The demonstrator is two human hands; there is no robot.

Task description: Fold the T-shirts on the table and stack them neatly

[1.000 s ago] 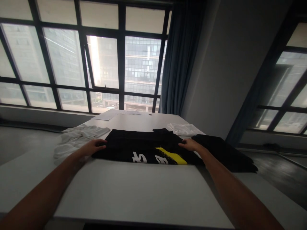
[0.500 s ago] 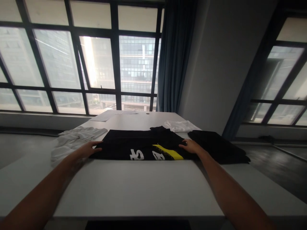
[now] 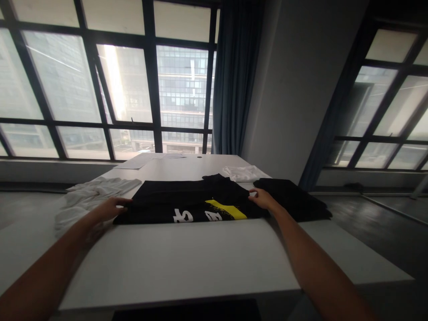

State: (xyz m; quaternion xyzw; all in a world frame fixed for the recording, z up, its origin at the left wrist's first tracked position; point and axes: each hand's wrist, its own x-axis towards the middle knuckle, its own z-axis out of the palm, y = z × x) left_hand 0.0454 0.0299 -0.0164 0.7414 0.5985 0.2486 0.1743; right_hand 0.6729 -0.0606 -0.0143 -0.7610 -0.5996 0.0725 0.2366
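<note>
A black T-shirt [image 3: 174,196] lies folded on the white table in front of me, with white lettering and a yellow stripe along its near part. At its left end, my left hand [image 3: 109,209] pinches the edge between thumb and fingers. My right hand [image 3: 262,199] is closed on the fabric at the right end, just past the yellow stripe. The shirt lies flat between the two hands. What is under my fingertips is partly hidden.
Crumpled white cloth [image 3: 90,196] lies at the left. A stack of folded black cloth [image 3: 287,196] sits at the right, with folded white cloth [image 3: 244,173] behind it. Paper sheets [image 3: 133,163] rest farther back on the white table [image 3: 180,263].
The view has swung slightly to the right, so everything sits farther left. Both hands stay at the shirt's two ends, and the shirt looks much the same.
</note>
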